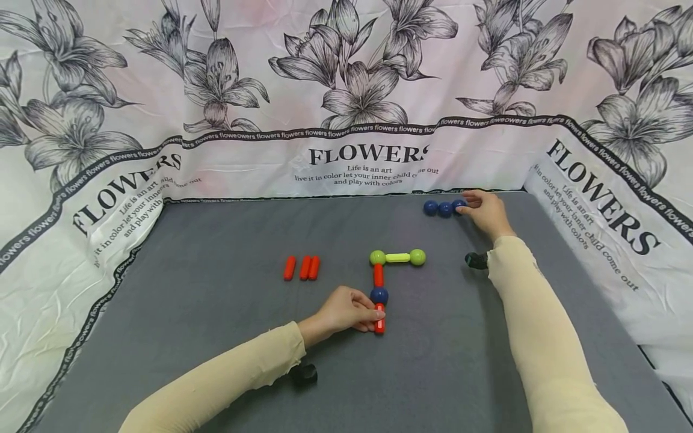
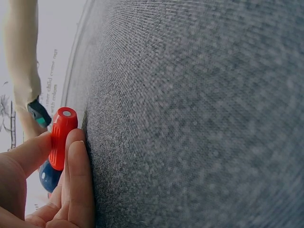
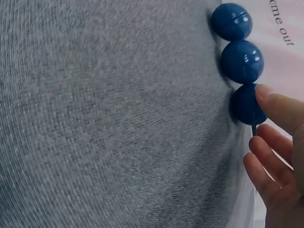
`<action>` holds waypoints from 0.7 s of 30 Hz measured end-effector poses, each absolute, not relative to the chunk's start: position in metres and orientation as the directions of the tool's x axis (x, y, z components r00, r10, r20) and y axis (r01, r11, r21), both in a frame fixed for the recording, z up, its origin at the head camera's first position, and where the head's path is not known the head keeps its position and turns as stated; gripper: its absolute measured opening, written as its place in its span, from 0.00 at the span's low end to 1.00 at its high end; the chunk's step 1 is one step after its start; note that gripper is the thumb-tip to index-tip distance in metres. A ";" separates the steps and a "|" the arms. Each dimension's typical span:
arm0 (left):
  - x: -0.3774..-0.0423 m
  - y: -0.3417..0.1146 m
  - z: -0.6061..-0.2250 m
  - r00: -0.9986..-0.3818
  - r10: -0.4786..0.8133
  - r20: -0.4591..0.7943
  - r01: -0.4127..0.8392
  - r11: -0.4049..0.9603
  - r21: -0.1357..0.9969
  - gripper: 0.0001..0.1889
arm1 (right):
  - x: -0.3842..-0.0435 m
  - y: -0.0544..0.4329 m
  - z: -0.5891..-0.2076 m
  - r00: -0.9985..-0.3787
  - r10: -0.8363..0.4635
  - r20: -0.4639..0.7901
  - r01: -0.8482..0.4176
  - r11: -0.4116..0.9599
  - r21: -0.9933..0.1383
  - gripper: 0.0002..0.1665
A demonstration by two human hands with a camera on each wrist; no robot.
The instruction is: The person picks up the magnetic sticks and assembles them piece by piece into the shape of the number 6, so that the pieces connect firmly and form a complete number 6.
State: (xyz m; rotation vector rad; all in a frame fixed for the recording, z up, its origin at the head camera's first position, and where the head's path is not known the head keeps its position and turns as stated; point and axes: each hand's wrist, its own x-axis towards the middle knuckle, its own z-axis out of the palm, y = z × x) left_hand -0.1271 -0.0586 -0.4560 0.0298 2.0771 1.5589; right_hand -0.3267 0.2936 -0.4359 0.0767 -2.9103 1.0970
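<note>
My left hand [image 1: 345, 311] pinches a red magnetic rod [image 2: 63, 137] between thumb and fingers. The rod's far end meets a blue ball [image 1: 379, 295], which joins another red rod [image 1: 378, 276]. That one runs up to a green ball [image 1: 377, 257], from which a yellow-green rod [image 1: 397, 258] leads right to a second green ball [image 1: 417, 257]. At the back right, my right hand [image 1: 486, 211] has its thumb and a finger at the nearest ball [image 3: 248, 104] of a row of three blue balls. The two other balls [image 3: 242, 61] touch in line beyond it.
Three loose red rods [image 1: 305, 268] lie left of the joined pieces. A grey cloth [image 1: 216, 337] covers the table. Floral printed fabric [image 1: 357, 168] rises along its back and sides, close behind the row of blue balls.
</note>
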 end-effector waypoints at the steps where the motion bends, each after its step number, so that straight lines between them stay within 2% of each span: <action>1: -0.127 -0.059 -0.456 -0.855 0.327 -0.402 -0.295 0.331 0.896 0.12 | -0.327 0.293 -0.437 -0.998 -0.038 0.049 -0.061 0.751 -0.658 0.31; 21: -0.127 -0.059 -0.456 -0.851 0.333 -0.406 -0.300 0.326 0.897 0.11 | -0.325 0.290 -0.447 -0.989 0.042 0.143 -0.064 0.746 -0.663 0.25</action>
